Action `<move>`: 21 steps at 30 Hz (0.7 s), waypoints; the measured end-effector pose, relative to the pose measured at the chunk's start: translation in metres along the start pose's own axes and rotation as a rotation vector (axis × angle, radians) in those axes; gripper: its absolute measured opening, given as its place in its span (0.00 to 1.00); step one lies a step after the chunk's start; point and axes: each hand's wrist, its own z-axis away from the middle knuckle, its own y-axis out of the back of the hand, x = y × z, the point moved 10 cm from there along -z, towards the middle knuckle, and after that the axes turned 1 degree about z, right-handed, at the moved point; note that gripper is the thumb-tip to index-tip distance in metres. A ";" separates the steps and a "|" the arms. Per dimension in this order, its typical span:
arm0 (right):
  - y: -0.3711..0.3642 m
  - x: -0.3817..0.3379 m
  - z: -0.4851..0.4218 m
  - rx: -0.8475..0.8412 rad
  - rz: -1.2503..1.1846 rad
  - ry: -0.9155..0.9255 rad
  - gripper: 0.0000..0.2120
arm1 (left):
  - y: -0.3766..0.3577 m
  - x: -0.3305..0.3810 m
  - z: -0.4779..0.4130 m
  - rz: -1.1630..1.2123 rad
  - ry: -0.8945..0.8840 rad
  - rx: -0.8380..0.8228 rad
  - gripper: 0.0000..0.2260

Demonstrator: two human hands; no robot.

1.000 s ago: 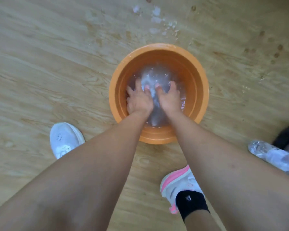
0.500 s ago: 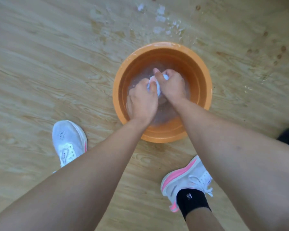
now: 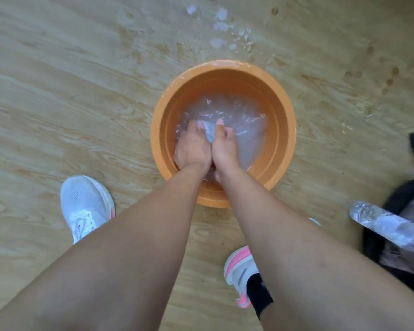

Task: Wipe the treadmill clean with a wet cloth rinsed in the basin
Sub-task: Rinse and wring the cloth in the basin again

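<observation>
Gripping a small pale cloth (image 3: 209, 133) between them, both hands are held low inside the basin (image 3: 281, 139). The left hand (image 3: 191, 149) and the right hand (image 3: 226, 149) are pressed side by side, touching each other. The fingers of each are curled round the cloth, and the thumbs are laid on top of it. Only a little of the cloth is seen between the thumbs (the rest is hidden by the hands). The cloth is held at the surface of the water (image 3: 244, 115), which is cloudy and rippled and fills the lower part of the basin.

The basin is round and orange, and it is placed on the wooden floor (image 3: 58, 91). Beyond its far rim, wet splashes (image 3: 221, 25) are seen on the floor. A left shoe (image 3: 85, 206) in white is set to the left of the basin. A right shoe (image 3: 238, 263) with pink trim is set near its close edge, partly covered by the right forearm, and a black sock (image 3: 258, 295) is worn above it. At the right side a clear bottle (image 3: 387, 226) is lying across a dark bag (image 3: 392, 206), well apart from the basin.
</observation>
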 end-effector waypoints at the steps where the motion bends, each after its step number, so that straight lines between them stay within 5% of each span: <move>1: -0.009 0.004 -0.001 -0.050 -0.091 -0.049 0.14 | -0.007 -0.004 -0.005 0.042 0.027 -0.055 0.20; 4: -0.029 -0.006 -0.009 -0.120 -0.100 -0.081 0.11 | -0.018 -0.012 -0.009 0.301 0.141 -0.183 0.23; 7: -0.029 -0.030 -0.018 -0.068 0.182 0.025 0.15 | -0.018 -0.019 0.002 0.573 0.326 -0.237 0.17; 10: -0.018 -0.062 -0.017 -0.032 0.345 0.172 0.18 | -0.016 -0.019 0.007 0.661 0.313 -0.221 0.16; 14: 0.020 -0.089 -0.017 -0.010 0.510 0.307 0.18 | -0.006 -0.035 0.005 0.479 0.268 -0.115 0.27; 21: 0.046 -0.068 -0.037 -0.085 0.905 0.391 0.20 | -0.016 -0.013 0.001 0.188 0.115 -0.070 0.21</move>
